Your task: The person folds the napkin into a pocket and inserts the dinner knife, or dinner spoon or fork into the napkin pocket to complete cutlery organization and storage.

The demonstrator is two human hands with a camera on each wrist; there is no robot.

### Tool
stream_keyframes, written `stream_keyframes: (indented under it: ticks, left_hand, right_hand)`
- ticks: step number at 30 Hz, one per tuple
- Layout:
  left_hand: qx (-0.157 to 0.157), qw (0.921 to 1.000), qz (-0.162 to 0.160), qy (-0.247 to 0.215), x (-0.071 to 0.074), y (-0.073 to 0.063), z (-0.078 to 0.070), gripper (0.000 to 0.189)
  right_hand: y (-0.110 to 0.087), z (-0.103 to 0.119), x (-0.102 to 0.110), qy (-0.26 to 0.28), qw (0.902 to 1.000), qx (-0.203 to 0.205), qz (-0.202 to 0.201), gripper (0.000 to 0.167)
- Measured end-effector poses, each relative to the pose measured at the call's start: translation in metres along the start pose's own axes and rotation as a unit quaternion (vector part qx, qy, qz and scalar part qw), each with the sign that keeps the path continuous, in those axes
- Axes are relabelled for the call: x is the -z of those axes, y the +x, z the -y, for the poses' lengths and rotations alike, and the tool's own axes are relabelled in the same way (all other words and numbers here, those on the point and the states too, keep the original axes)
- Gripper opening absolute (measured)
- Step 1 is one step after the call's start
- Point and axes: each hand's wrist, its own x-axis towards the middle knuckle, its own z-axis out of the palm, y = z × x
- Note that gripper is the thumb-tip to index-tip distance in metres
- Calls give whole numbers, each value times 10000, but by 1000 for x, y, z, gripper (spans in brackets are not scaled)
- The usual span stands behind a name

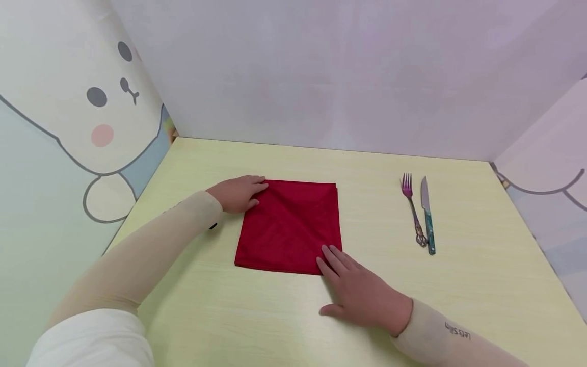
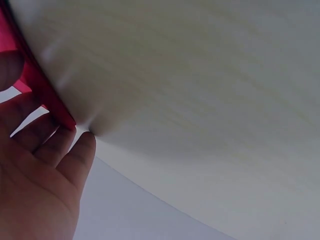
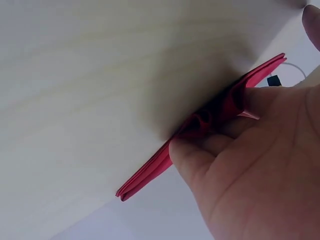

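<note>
Your red cloth lies flat on the pale table, in front of you, as a neat square. More than 1 layer shows along its edge, so it seems to be folded. Your left hand rests on the far left corner, with its fingers spread and its thumb apart from them. Your right hand is at the near right corner. Its fingers are mostly straight and a little spread on the cloth, and its thumb sticks out to the side, off the cloth. I see no pinch in either hand. Your 2 hands sit on corners that face each other, maybe so the cloth stays smooth and does not slide. A soft line runs across the cloth between those corners, which may come from a light pull. Off to the right, well apart from the cloth, lie a fork and a knife, side by side. Their handles point toward you, which would make them easy to pick up. The handle ends are so close that I cannot tell if they touch.
</note>
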Motion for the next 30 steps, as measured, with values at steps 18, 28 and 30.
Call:
stream_keyframes:
  ticks: [18,28,30]
  left_hand:
    - [673,9975,-226,46,-22,-40,-23,71]
    - [984,9910,-595,679,-39,-72,-72,69]
    - [939,9907,-651,744,-43,-79,-80,69]
  right_hand:
    - [-1,-48,1,-323,9992,224,-90,94]
    - [15,-88,13,-214,9994,-91,-245,88]
    - [21,-94,14,-197,9995,-125,-228,87]
